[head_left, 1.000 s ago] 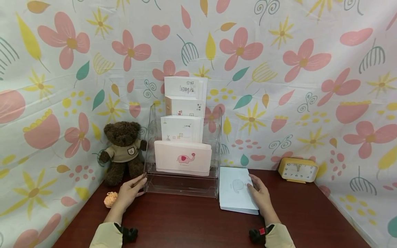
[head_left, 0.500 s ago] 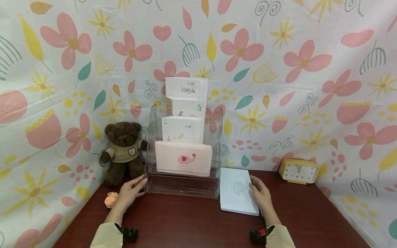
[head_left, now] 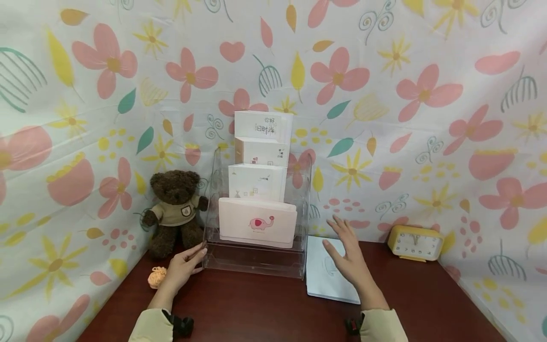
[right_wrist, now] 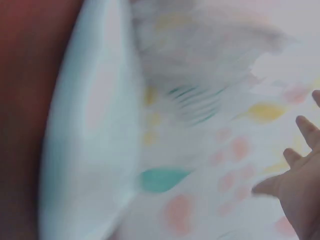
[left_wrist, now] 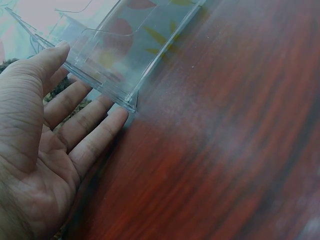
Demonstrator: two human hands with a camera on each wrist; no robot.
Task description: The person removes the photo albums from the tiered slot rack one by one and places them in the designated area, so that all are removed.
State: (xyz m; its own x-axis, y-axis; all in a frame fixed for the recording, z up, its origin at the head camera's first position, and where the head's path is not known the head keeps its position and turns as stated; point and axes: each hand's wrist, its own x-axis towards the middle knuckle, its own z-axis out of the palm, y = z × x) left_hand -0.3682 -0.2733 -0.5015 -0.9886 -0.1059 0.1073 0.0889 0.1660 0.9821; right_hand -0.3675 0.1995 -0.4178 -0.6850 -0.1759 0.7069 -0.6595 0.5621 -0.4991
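A clear acrylic display rack (head_left: pixel 260 266) stands on the table, stepped, with greeting cards and booklets in its tiers. My left hand (head_left: pixel 183 267) holds the rack's lower left side. In the left wrist view its thumb (left_wrist: pixel 57 52) lies at the panel's edge and the fingers reach along the outer side. My right hand (head_left: pixel 351 254) is raised over a pale blue stack of cards (head_left: pixel 320 280) on the table right of the rack, fingers spread and holding nothing. The right wrist view is blurred; the spread fingers (right_wrist: pixel 300 145) show at its right edge.
A brown teddy bear (head_left: pixel 175 209) in a beige shirt sits left of the rack. An orange yarn-like ball (head_left: pixel 156 277) lies by the left wrist. At the back right stands a yellow clock (head_left: pixel 416 242). Flower-print cloth (head_left: pixel 384 85) hangs behind. The front card (head_left: pixel 256 221) bears a pink elephant.
My right hand has let go of the pale blue stack's right edge and risen up and leftward over it, fingers spreading. The left hand stays at the rack. The head view shifts slightly.
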